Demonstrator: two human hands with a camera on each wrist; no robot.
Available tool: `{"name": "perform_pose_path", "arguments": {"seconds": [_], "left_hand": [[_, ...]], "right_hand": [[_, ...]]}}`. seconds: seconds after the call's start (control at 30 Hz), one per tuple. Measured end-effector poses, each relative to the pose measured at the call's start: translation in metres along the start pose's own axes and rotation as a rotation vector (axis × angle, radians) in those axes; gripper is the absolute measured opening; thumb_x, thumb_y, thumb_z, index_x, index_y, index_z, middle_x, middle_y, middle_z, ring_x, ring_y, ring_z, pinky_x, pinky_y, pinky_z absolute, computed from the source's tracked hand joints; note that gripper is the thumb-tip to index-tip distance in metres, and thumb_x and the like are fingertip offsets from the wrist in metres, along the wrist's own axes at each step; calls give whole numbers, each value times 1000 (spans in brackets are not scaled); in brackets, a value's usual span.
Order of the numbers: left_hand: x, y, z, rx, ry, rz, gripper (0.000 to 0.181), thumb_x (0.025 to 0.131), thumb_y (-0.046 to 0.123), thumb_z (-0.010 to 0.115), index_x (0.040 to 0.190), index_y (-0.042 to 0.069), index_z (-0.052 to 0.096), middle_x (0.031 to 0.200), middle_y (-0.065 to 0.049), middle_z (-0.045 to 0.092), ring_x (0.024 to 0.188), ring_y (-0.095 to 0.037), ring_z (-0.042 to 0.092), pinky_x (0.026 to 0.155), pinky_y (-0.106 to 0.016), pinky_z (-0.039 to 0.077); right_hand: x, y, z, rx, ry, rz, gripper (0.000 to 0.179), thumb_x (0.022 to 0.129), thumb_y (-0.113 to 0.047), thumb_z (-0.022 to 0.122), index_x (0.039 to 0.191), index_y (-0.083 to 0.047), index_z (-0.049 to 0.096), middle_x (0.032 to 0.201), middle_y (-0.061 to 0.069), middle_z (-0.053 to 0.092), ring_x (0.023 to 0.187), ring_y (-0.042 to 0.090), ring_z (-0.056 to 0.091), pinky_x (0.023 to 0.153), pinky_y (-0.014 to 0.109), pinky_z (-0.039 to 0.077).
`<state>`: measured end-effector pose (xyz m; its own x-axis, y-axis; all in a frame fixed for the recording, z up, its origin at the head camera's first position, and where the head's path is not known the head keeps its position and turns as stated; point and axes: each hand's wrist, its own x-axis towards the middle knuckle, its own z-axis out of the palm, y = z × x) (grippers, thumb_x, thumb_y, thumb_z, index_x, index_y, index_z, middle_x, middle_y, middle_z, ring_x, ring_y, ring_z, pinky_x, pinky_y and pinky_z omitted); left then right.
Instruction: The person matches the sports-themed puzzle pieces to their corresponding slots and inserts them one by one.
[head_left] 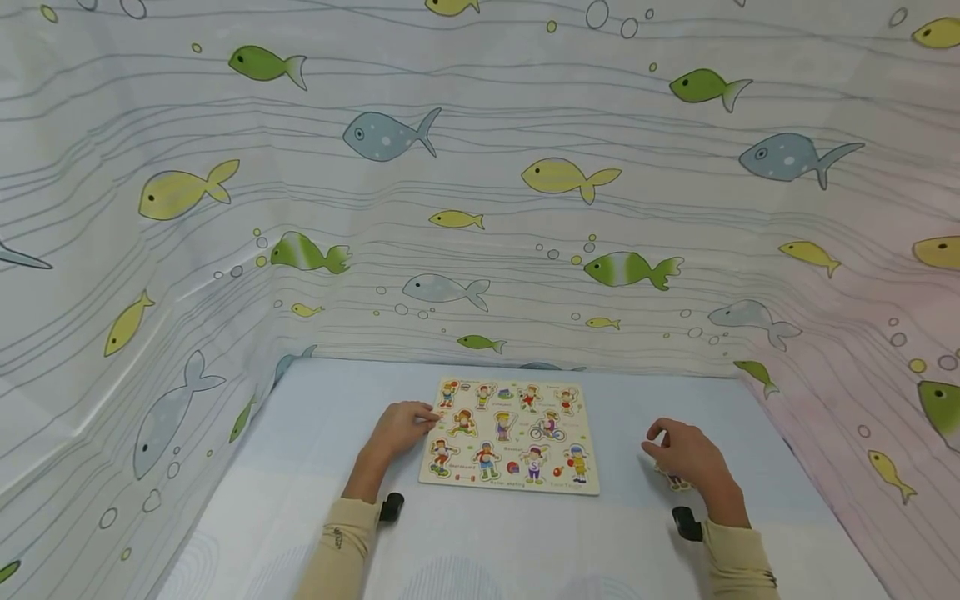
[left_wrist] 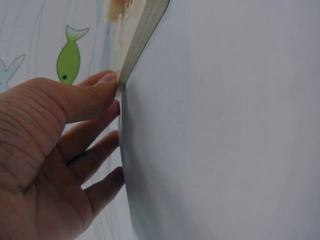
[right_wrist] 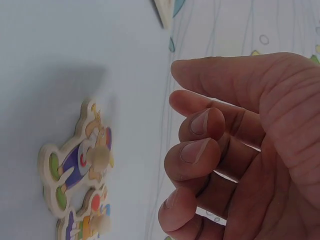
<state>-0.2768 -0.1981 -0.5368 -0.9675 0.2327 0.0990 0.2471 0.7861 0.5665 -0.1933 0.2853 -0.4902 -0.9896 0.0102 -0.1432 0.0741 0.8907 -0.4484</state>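
A wooden puzzle board (head_left: 468, 450) with cartoon sports figures lies flat on the table. My left hand (head_left: 405, 427) is at its left side; in the left wrist view the thumb (left_wrist: 92, 100) and index fingertip meet the board's edge (left_wrist: 145, 40), and the other fingers spread down to the tabletop. My right hand (head_left: 692, 454) hovers right of the board, fingers loosely bent and nothing between them. Below it lie wooden puzzle pieces: a figure in blue overalls (right_wrist: 75, 162) with a round knob, and another knobbed piece (right_wrist: 75, 227) partly cut off by the frame.
The white table (head_left: 525, 542) backs onto a fish-patterned sheet (head_left: 510, 225) that also rises on the left and right. Black wrist cameras sit at the left cuff (head_left: 391, 507) and the right cuff (head_left: 686, 523).
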Motion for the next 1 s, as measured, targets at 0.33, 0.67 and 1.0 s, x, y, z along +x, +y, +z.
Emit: {"name": "perform_pose_path", "arguments": {"seconds": [0.33, 0.67, 1.0], "left_hand": [[0, 2, 0, 12, 0, 5, 14, 87, 11, 75, 100, 10, 79, 119, -10, 69, 118, -34, 60, 103, -50, 44], [-1, 4, -1, 16, -4, 4, 13, 87, 10, 75, 100, 10, 79, 120, -10, 69, 119, -34, 59, 103, -50, 44], [-1, 5, -3, 0, -4, -6, 13, 87, 12, 75, 100, 10, 79, 121, -10, 68, 120, -34, 59, 104, -49, 43]], "right_hand": [[-6, 17, -8, 2, -28, 20, 24, 93, -25, 67, 105, -5, 63, 79, 4, 57, 66, 20, 53, 53, 34, 44], [-11, 28, -6, -7, -37, 43, 24, 91, -27, 70, 100, -5, 64, 83, 7, 56, 71, 22, 51, 54, 34, 44], [-11, 37, 2, -22, -57, 44, 18, 90, -22, 70, 93, -6, 62, 82, 6, 57, 71, 21, 51, 55, 33, 41]]}}
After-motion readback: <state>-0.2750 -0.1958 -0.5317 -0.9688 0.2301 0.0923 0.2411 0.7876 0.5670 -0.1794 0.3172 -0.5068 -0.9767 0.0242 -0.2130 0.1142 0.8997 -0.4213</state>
